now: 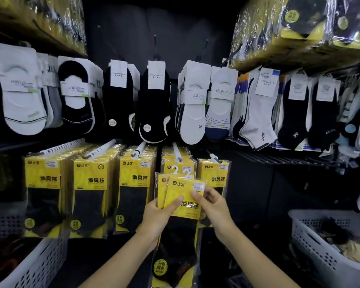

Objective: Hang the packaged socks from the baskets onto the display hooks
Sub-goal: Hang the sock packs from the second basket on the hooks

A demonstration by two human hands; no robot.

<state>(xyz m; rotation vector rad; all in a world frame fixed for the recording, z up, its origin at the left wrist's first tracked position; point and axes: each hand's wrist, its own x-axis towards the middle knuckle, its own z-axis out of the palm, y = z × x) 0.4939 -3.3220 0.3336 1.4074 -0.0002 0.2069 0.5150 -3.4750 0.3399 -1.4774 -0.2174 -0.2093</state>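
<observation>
I hold two yellow sock packs (182,204) with black socks inside, fanned one behind the other, their white hangers pointing up. My left hand (160,215) grips both from the left side, thumb across the front. My right hand (211,202) pinches the front pack's upper right corner. The packs sit just below the fourth display hook (177,152) of the lower row, which carries like packs. Other hooks (96,151) to the left are full of the same yellow packs.
A white perforated basket (312,235) with loose socks stands at the lower right; another basket (40,265) is at the lower left. An upper row holds white and black ankle socks (154,104). Wrapped yellow bundles (299,28) lie on top shelves.
</observation>
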